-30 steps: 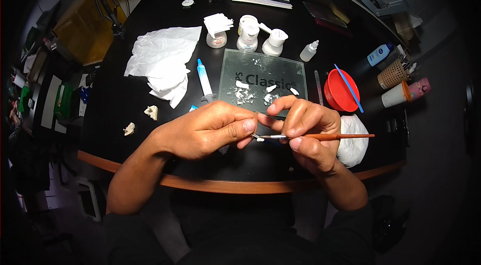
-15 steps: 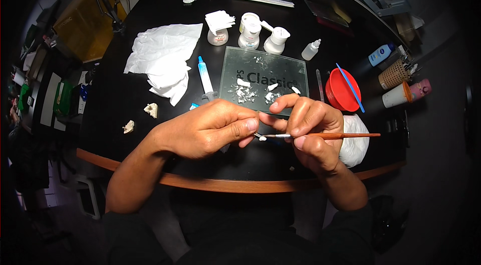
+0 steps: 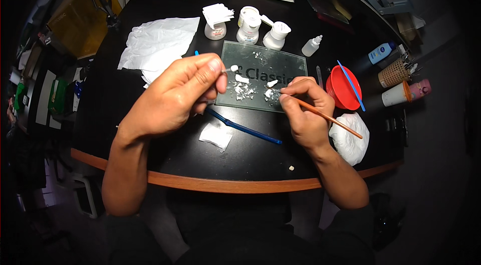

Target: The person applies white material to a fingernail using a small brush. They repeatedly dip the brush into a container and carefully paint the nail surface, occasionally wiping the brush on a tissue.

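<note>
My left hand point(image 3: 173, 95) is raised over the left edge of a glass slab point(image 3: 280, 57). Its thumb and fingers pinch a thin metal holder, with a small white tooth-shaped piece point(image 3: 234, 68) at the tip. Closed around a fine brush with a wooden handle point(image 3: 338, 123), my right hand point(image 3: 306, 109) is at the slab's near right part. The brush's tip points at a heap of white material point(image 3: 271, 95); whether it touches cannot be made out. Another white heap point(image 3: 244, 92) lies to the left on the slab, below a white lump point(image 3: 241, 78).
Behind the slab stand white jars point(image 3: 248, 32) and a dropper bottle point(image 3: 311, 45). To the right are a red bowl point(image 3: 336, 89) with a blue stick across it and a white bundle point(image 3: 350, 142). Nearer lie a dark blue handle point(image 3: 250, 133), a white folded pad point(image 3: 216, 136) and a small cream piece point(image 3: 291, 168).
My hands have moved apart. The left has risen with the held white piece; the right has carried the brush from that piece to the slab, its tip now turned up and away.
</note>
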